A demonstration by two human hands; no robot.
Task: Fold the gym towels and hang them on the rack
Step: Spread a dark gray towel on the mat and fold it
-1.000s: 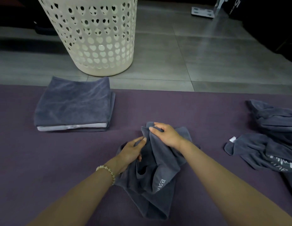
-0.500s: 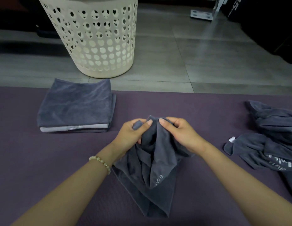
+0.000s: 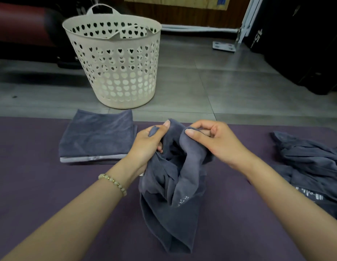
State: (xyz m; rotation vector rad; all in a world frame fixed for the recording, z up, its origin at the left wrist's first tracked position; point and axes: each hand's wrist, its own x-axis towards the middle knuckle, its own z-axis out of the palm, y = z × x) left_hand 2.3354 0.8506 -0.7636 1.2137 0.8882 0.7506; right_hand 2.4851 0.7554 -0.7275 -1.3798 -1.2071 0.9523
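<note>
A crumpled dark grey gym towel (image 3: 171, 206) hangs from both hands over the purple mat (image 3: 41, 189), its lower end bunched on the mat. My left hand (image 3: 147, 146) pinches the towel's upper edge between thumb and fingers. My right hand (image 3: 212, 142) pinches the same edge a little to the right. A neat stack of folded grey towels (image 3: 97, 136) lies on the mat to the left. A heap of unfolded grey towels (image 3: 310, 166) lies at the right. No rack is in view.
A cream laundry basket (image 3: 116, 61) with heart-shaped holes stands on the grey tiled floor (image 3: 229, 87) beyond the mat. A white metal frame foot (image 3: 224, 46) and dark equipment (image 3: 303, 40) stand at the back right. A dark red bench (image 3: 20, 29) is at the back left.
Both hands have lifted the towel's top edge higher and moved slightly apart along it. The camera has tilted up, showing the whole basket.
</note>
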